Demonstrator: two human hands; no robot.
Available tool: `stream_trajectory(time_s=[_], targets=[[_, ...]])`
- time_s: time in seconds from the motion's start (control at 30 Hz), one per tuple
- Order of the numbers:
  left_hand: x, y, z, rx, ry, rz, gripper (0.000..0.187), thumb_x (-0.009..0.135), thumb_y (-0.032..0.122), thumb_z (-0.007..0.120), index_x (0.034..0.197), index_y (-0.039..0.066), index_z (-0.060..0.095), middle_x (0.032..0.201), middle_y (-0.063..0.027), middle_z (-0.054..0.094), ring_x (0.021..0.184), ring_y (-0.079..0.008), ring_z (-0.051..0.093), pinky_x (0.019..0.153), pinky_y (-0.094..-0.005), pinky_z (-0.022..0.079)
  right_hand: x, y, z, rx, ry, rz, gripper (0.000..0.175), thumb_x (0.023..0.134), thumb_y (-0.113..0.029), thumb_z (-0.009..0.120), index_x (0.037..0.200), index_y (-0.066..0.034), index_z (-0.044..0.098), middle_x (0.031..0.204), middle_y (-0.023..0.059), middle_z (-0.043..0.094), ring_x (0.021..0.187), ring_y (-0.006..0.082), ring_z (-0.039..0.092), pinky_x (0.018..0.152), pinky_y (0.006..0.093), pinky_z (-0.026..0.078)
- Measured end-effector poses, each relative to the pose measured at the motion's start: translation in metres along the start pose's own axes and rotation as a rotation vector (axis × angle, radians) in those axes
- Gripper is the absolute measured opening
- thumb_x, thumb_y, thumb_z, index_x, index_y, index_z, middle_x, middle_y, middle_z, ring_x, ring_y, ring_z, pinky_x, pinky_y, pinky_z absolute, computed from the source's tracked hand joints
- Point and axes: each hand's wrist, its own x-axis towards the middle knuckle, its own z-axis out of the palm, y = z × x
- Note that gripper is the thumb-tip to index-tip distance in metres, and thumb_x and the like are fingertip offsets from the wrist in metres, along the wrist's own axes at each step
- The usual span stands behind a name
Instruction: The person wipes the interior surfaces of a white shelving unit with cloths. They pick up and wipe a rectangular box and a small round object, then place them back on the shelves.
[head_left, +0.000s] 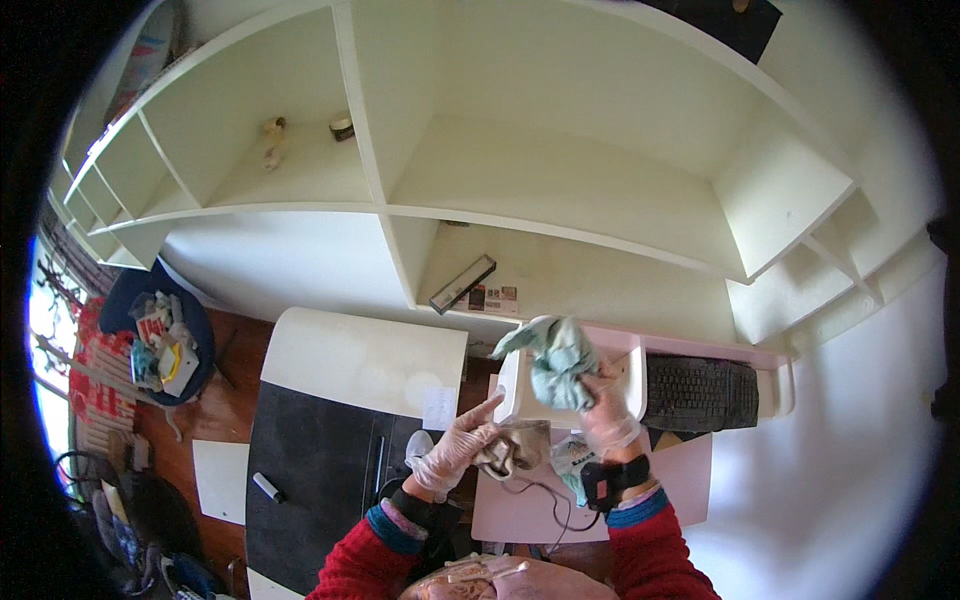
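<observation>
My right hand (609, 418), in a clear thin glove, grips a crumpled pale green cloth (562, 364). The cloth is over an open white compartment (517, 409) of a small desk shelf. My left hand (459, 448), also gloved, has its index finger stretched towards the compartment's left side; contact is unclear. A beige cloth (517, 448) bunches beside the left fingers, and I cannot tell whether they hold it. To the right of the compartment, a black keyboard (701, 391) rests on the shelf. Below my right hand is a partly hidden plastic packet (571, 454).
A pink desktop (675, 480) bears a dark cable (559, 510). At left, a black-and-white desk (315, 450) carries a marker (268, 487) and a paper (439, 407). White shelving (555, 180) spans the back; a long narrow box (463, 283) lies within. A blue chair (199, 330) holds assorted items.
</observation>
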Motion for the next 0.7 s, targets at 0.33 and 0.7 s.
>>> stream_trajectory(time_s=[0.33, 0.7], targets=[[0.018, -0.009, 0.021, 0.005, -0.028, -0.105, 0.039, 0.085, 0.018, 0.066, 0.117, 0.002, 0.05, 0.09, 0.0009, 0.06, 0.079, -0.0064, 0.057, 0.07, -0.0212, 0.049, -0.044, 0.04, 0.009, 0.153, 0.046, 0.218, 0.046, 0.086, 0.001, 0.051, 0.132, -0.003, 0.042, 0.119, 0.0102, 0.055, 0.103, 0.0183, 0.057, 0.088, 0.0294, 0.048], [0.046, -0.072, 0.0, 0.017, 0.156, -0.185, 0.027, 0.09, 0.021, 0.058, 0.109, 0.002, 0.057, 0.086, -0.0016, 0.062, 0.068, -0.0091, 0.06, 0.061, -0.0218, 0.051, -0.063, 0.04, -0.038, 0.159, 0.338, 0.056, 0.034, 0.084, -0.003, 0.05, 0.118, 0.0, 0.051, 0.098, 0.0077, 0.062, 0.083, 0.0157, 0.062, 0.074, 0.0276, 0.052]])
